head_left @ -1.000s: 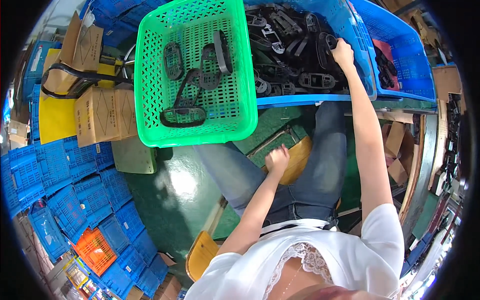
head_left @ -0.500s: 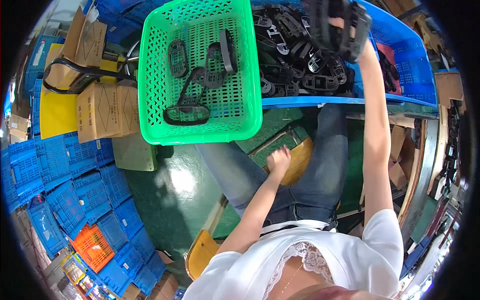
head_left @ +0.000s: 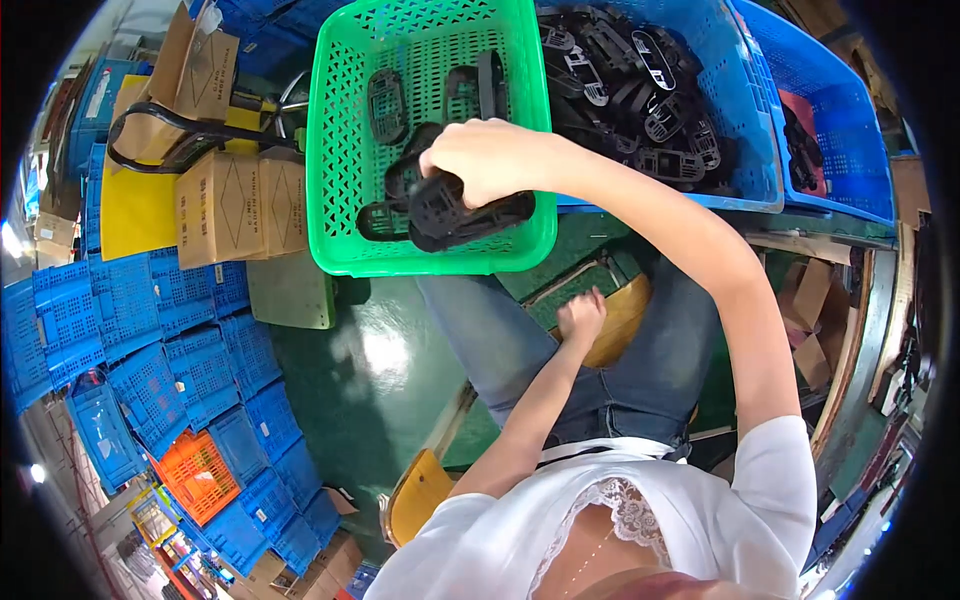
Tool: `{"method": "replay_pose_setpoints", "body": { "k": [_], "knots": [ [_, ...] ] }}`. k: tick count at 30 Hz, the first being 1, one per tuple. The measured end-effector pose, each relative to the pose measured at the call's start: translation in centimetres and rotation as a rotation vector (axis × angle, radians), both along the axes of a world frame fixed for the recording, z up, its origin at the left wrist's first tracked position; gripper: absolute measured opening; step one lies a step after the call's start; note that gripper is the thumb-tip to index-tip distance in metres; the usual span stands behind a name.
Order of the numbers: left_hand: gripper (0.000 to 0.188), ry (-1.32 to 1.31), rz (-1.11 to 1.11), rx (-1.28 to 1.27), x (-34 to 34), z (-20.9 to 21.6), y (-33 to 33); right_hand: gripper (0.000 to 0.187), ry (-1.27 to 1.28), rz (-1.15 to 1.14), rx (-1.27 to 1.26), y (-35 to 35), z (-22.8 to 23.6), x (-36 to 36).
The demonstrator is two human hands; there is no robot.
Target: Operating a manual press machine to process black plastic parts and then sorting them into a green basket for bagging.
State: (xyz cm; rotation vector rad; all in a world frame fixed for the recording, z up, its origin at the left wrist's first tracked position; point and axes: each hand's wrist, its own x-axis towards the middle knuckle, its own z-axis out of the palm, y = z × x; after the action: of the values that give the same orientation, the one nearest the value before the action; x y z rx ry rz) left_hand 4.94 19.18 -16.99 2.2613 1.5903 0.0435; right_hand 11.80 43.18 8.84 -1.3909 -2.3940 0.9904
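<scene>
A black plastic part point(head_left: 455, 213) hangs over the near edge of the green basket point(head_left: 340, 150), clasped from above in the right hand point(head_left: 490, 160), whose fingers curl closed around it. The basket holds a few more black parts point(head_left: 388, 105) near its middle and far side. Just right of it, the blue crate point(head_left: 745, 140) is heaped with similar black pieces point(head_left: 640, 90). The left hand point(head_left: 580, 317) rests as a loose fist on the wooden seat point(head_left: 620, 320), holding nothing visible.

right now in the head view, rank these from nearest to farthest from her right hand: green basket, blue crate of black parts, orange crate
1. green basket, directly under the right hand, which grips a black part.
2. blue crate of black parts, just right of the basket.
3. orange crate, far off at lower left on the floor.
</scene>
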Motion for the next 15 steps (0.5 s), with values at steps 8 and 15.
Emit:
{"method": "replay_pose_setpoints", "body": {
  "k": [8, 15],
  "knots": [
    [0.038, -0.027, -0.002, 0.042, -0.1, 0.0, 0.0, 0.045, 0.160, -0.108, 0.330, -2.0, 0.8, 5.5],
    [0.040, -0.033, 0.012, 0.038, 0.3, 0.4, 0.1, 0.037, 0.127, -0.830, 0.437, 0.4, -5.7, 19.6]
  ]
}}
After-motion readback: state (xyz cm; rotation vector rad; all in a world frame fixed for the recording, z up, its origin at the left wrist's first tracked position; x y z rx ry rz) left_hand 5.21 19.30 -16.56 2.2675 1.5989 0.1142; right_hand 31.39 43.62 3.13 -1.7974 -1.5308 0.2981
